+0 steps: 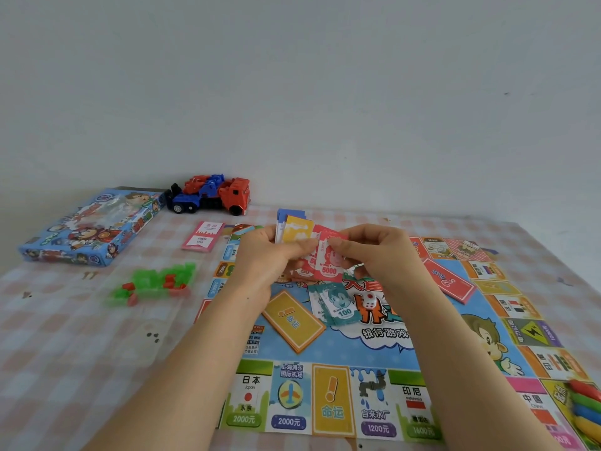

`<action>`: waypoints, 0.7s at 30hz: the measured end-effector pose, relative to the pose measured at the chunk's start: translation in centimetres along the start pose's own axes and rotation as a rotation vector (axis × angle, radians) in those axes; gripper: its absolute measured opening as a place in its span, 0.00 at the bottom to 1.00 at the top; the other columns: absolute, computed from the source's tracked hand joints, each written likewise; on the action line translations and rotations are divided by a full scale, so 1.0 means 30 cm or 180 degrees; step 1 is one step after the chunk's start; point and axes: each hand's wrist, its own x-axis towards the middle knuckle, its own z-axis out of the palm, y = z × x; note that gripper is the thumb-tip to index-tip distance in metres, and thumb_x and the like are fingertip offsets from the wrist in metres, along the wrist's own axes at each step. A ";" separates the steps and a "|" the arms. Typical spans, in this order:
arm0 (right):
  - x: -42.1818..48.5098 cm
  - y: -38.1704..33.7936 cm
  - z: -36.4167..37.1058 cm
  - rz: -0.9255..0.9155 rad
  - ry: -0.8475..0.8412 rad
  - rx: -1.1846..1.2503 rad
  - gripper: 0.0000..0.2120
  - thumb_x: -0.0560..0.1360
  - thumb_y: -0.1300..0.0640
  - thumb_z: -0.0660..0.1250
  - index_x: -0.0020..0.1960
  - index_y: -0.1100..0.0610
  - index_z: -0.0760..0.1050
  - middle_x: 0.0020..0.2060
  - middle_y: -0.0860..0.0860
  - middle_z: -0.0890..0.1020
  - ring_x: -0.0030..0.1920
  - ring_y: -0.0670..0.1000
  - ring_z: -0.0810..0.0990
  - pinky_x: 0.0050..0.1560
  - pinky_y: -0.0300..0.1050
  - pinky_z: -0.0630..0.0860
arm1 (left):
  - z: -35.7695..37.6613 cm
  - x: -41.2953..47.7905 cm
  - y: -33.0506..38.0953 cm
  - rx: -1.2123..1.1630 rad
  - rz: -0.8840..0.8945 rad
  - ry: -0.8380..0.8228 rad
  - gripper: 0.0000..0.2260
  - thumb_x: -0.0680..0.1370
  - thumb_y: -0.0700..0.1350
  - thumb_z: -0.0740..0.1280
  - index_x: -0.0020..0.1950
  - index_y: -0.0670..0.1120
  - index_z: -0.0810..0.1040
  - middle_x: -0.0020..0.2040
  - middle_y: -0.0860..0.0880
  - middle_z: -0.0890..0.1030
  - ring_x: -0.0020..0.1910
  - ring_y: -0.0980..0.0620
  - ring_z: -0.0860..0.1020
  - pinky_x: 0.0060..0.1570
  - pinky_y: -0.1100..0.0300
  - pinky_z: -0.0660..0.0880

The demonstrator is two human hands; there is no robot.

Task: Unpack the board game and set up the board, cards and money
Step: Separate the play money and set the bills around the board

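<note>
Your surface (pixel 81 353) wears a pink and white checked cloth. The board (pixel 357 356) lies flat and unfolded on its right half, the row with Japan, the airport and the waterworks nearest you. The blue game box (pixel 87 229) sits at the far left, well apart from the board, and a red and blue toy truck (pixel 211 198) stands just beside its far corner, against the wall.

Both your arms reach over the middle of the board. Your left grip (pixel 266 255) is curled round a fan of paper money (pixel 294 231) showing blue, yellow and red notes, held upright above the board. Your right grip (pixel 377 252) pinches the front red 5000 note (pixel 328 265) of that fan between thumb and fingers.

On the board, a yellow card stack (pixel 292 320) lies slanted left of centre and a red card stack (pixel 450 281) lies slanted to the right. A pink card pile (pixel 203 237) rests on the cloth just off the board's far left corner. A loose heap of green and red houses (pixel 156 283) lies on the cloth between box and board. Teal 100 notes (pixel 338 307) lie below your hands, and just beside them sits 1 white die (pixel 369 301). Coloured pieces (pixel 585 402) show at the near right edge, too blurred to name.
</note>
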 end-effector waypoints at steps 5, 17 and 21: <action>-0.001 -0.001 -0.001 0.0009 -0.0028 0.0025 0.06 0.70 0.59 0.74 0.45 0.61 0.81 0.32 0.51 0.83 0.27 0.43 0.78 0.26 0.35 0.73 | -0.003 -0.001 -0.002 0.0026 0.0001 0.0005 0.07 0.66 0.39 0.78 0.39 0.46 0.81 0.36 0.49 0.85 0.33 0.53 0.81 0.30 0.65 0.76; 0.005 0.001 -0.012 0.0049 0.0140 0.0015 0.04 0.72 0.61 0.72 0.44 0.62 0.80 0.30 0.51 0.81 0.24 0.43 0.75 0.25 0.37 0.71 | 0.007 -0.005 0.007 -0.0404 -0.0319 -0.0171 0.02 0.76 0.42 0.69 0.46 0.44 0.81 0.45 0.47 0.83 0.33 0.55 0.81 0.31 0.65 0.79; 0.006 0.001 -0.013 0.0050 0.0136 0.0076 0.04 0.71 0.60 0.73 0.44 0.61 0.80 0.30 0.51 0.82 0.24 0.43 0.75 0.25 0.36 0.70 | 0.005 -0.006 -0.002 0.0029 -0.0121 -0.0030 0.04 0.71 0.43 0.74 0.44 0.46 0.82 0.43 0.48 0.85 0.35 0.53 0.79 0.24 0.68 0.71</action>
